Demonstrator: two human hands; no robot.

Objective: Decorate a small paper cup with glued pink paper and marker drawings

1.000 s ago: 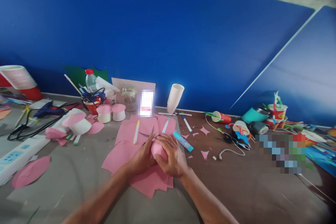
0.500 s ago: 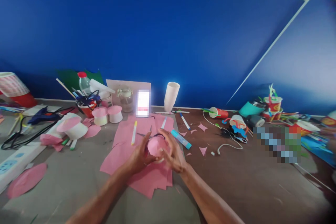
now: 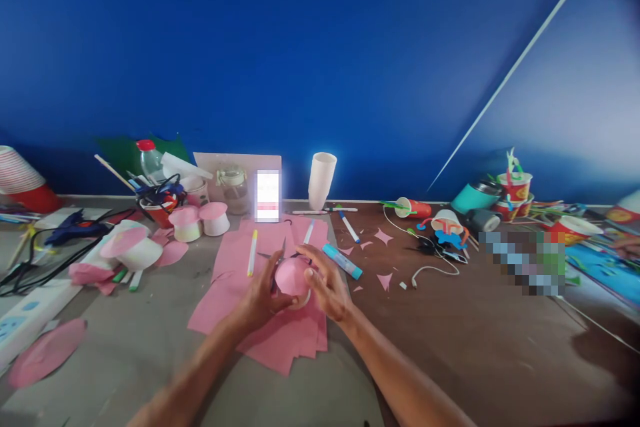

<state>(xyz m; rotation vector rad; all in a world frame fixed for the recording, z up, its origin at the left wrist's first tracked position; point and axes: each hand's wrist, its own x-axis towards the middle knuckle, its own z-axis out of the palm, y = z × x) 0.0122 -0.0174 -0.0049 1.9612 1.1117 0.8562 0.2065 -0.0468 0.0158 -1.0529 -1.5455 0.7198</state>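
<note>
l hand (image 3: 260,293): cupped against left side of the pink-topped cup (image 3: 293,278), thumb up along its edge, fingers curled under & partly hidden.
r hand (image 3: 325,283): on the cup's right side, fingers bent & a bit spread, tips pressing the pink paper top's rim.
pink-topped cup: held btwn both hands, just above the pink paper sheets (image 3: 270,340), pink round face tilted toward the camera; white cup body barely shows below.
pink paper sheets: loose stack, spread on the table (image 3: 450,347) under the hands, near centre.
scissors (image 3: 285,253): lie on the sheets just behind the cup, partly hidden by it.
yellow-cap pen (image 3: 252,252): on the sheets, left of the hands.
blue glue stick (image 3: 342,261): on its side just right of r hand, at the sheets' edge.
white cup stack (image 3: 321,180): upright at the blue wall (image 3: 300,67), behind the sheets.
finished pink-top cups (image 3: 200,220): two, side by side, back left; nearby a bigger one tipped over.
pink scraps (image 3: 384,280): small pointed bits scattered on brown tabletop, right of glue stick.
white cable (image 3: 435,270): curls further right, near the clutter of red cups.
power strip (image 3: 25,310): far left edge, w/ a pink disc in front.
</note>
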